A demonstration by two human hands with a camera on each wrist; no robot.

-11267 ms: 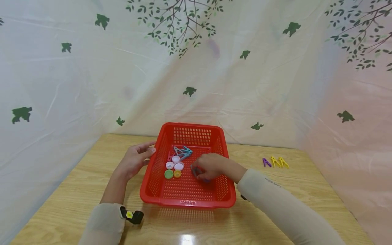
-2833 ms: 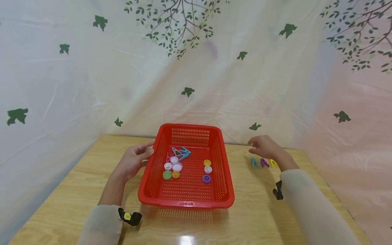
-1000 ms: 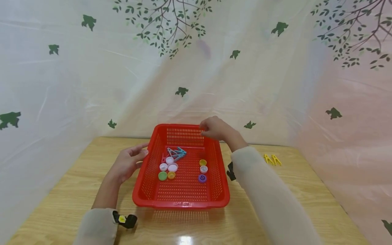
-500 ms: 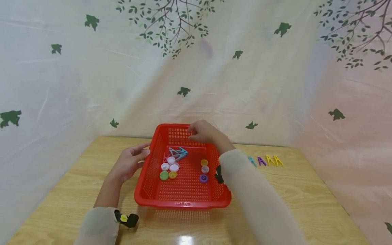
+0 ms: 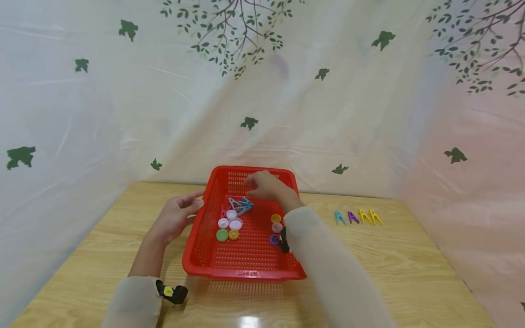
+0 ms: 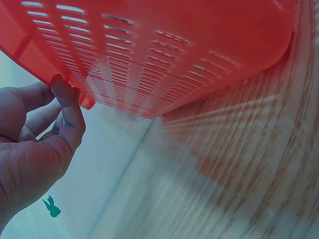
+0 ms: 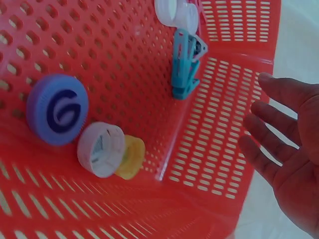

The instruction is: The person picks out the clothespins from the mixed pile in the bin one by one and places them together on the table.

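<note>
My left hand [image 5: 175, 216] grips the left rim of a red plastic basket [image 5: 246, 274], thumb and fingers pinching the edge in the left wrist view. My right hand [image 5: 266, 186] hovers inside the basket's far part, its fingers extended and holding nothing in the right wrist view. Below and left of it lie blue and grey clothespins [image 7: 182, 64], with a pink one [image 5: 223, 211] partly hidden beside them. White caps [image 5: 235, 224], a green cap [image 5: 222, 235] and an orange cap [image 5: 234, 234] sit nearby. Along the right side are a yellow cap [image 7: 132, 157], a white cap [image 7: 101, 149] and a purple cap [image 7: 58, 109].
On the wooden table [image 5: 402, 264], right of the basket, a teal clothespin [image 5: 340, 217], a purple clothespin [image 5: 353, 217] and two yellow clothespins [image 5: 370, 217] form a row. A white sheet printed with leaves [image 5: 262, 91] hangs behind the table.
A teal clothespin has joined the table row, and three caps now show at the basket's right side. My right hand has come from the table row back over the basket, lower and leftward.
</note>
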